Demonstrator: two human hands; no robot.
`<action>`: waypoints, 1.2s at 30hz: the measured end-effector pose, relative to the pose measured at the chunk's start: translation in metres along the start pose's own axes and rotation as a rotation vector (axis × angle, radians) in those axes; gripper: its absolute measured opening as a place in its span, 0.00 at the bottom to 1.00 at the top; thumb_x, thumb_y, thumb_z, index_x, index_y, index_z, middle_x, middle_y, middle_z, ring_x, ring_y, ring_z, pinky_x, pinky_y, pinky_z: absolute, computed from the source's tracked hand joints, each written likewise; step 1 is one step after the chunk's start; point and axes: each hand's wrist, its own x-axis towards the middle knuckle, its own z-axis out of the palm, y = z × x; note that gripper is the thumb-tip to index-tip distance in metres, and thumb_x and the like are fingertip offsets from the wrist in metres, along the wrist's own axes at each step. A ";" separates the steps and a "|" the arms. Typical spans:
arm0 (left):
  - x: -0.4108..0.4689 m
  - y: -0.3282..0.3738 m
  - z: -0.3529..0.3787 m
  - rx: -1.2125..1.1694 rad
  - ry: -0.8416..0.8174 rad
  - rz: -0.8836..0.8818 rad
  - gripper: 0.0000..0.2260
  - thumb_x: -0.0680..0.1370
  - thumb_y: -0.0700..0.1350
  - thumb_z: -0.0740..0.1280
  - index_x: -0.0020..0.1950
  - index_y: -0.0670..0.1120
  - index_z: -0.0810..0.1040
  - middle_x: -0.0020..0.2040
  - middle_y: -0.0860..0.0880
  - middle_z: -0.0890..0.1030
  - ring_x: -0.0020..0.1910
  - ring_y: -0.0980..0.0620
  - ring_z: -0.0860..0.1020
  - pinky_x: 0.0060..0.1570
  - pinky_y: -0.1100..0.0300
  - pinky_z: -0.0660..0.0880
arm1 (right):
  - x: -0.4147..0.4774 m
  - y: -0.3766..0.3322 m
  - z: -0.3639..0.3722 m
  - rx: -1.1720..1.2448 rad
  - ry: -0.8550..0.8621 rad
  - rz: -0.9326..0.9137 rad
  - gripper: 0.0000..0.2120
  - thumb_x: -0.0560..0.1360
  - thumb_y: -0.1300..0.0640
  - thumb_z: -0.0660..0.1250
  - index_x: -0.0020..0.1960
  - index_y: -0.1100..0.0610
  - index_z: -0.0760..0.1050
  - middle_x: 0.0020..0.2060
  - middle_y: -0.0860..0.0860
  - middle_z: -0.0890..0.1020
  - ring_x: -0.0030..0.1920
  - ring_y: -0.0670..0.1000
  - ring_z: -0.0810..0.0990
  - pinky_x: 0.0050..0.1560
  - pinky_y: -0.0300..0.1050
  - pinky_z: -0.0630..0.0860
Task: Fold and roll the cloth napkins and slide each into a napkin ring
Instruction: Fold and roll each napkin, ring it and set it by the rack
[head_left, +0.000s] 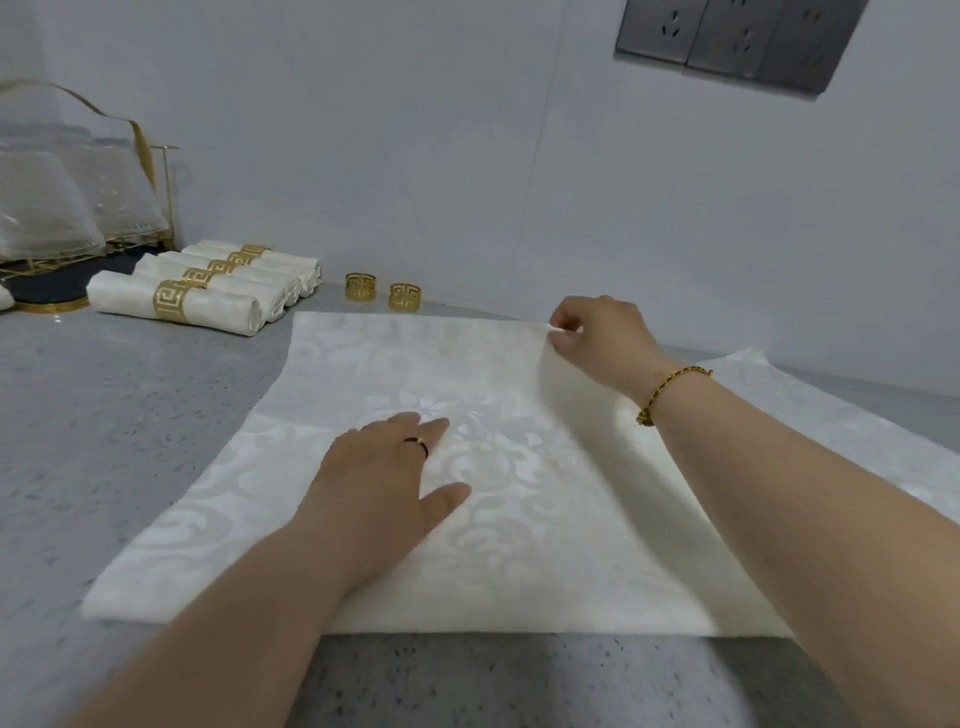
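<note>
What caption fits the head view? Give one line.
Left hand flattens the napkin; right hand pinches its far corner.

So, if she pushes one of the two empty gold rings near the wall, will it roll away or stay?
Both empty rings seem to stand on their curved side, so a sideways push would probably roll them. The openwork pattern suggests they are light and would slide easily on the smooth grey counter. They look rigid, likely metal, so a pinch should not bend them.

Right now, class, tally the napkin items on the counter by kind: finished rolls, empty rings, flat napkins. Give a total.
Rolled napkins in rings: 4
Empty gold napkin rings: 2
Flat napkin being folded: 1
Total: 7
</note>
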 end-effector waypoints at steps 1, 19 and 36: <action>-0.001 0.001 -0.003 -0.041 0.086 -0.019 0.30 0.78 0.59 0.55 0.75 0.54 0.47 0.76 0.53 0.49 0.74 0.53 0.49 0.71 0.59 0.46 | -0.009 -0.004 -0.009 0.019 0.018 -0.024 0.09 0.76 0.60 0.60 0.51 0.60 0.77 0.50 0.54 0.81 0.57 0.56 0.73 0.60 0.45 0.63; -0.071 -0.035 -0.036 0.372 0.300 0.210 0.09 0.55 0.42 0.74 0.31 0.53 0.83 0.35 0.53 0.84 0.39 0.49 0.84 0.50 0.56 0.62 | -0.188 -0.022 -0.015 -0.325 -0.005 -0.353 0.11 0.53 0.52 0.77 0.27 0.48 0.74 0.25 0.42 0.75 0.37 0.47 0.79 0.61 0.52 0.60; -0.100 -0.039 -0.013 0.077 0.258 0.053 0.14 0.80 0.49 0.55 0.63 0.57 0.72 0.65 0.64 0.70 0.64 0.63 0.68 0.48 0.73 0.61 | -0.213 0.027 -0.066 -0.288 -0.394 0.191 0.35 0.69 0.26 0.45 0.66 0.46 0.66 0.65 0.43 0.70 0.68 0.48 0.63 0.72 0.52 0.44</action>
